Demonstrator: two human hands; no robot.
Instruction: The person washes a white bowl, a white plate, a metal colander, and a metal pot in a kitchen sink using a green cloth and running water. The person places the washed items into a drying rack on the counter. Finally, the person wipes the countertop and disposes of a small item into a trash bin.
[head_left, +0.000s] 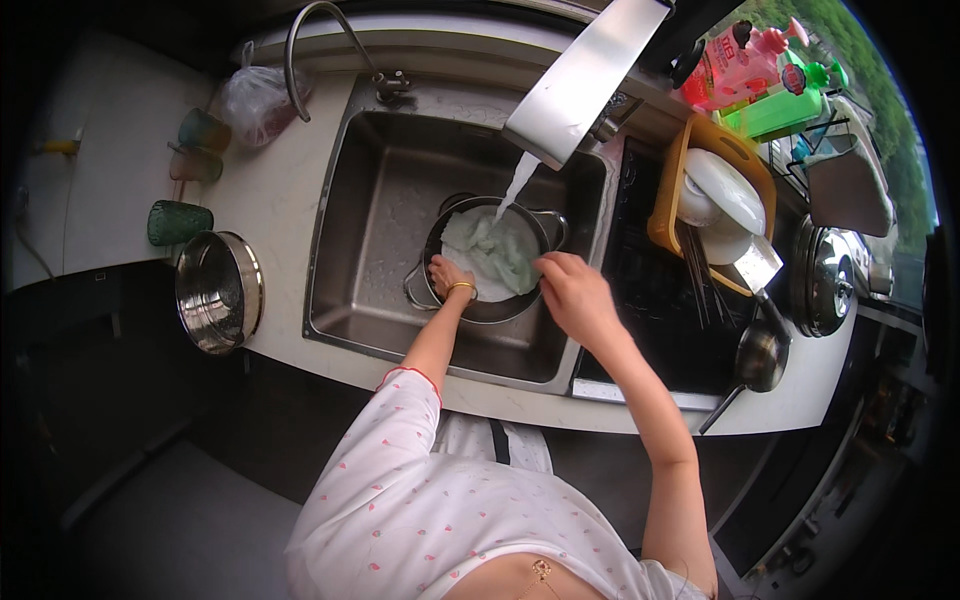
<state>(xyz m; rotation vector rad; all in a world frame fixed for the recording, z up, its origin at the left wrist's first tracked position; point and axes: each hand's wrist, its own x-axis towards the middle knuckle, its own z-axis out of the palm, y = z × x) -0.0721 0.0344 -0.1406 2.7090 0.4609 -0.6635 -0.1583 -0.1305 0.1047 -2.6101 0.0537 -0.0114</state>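
Note:
A metal pot (487, 312) with two loop handles stands in the stainless steel sink (367, 247). Inside it lies a wet, pale green cloth (517, 255). Water (519, 181) pours onto the cloth from the wide faucet (577, 82). My left hand (451, 276), with a gold bangle at the wrist, reaches into the pot's left side against the cloth; its fingertips are partly hidden. At the right rim of the pot, my right hand (574, 294) has its fingers bent together by the cloth's edge. Whether either hand grips the cloth is unclear.
Left of the sink are a steel steamer pot (219, 292), a green glass (180, 223) and a plastic bag (262, 105). A thin curved tap (291, 60) rises behind. On the right, a yellow basket (664, 202) of dishes stands on the black cooktop (637, 330), near a ladle (759, 360).

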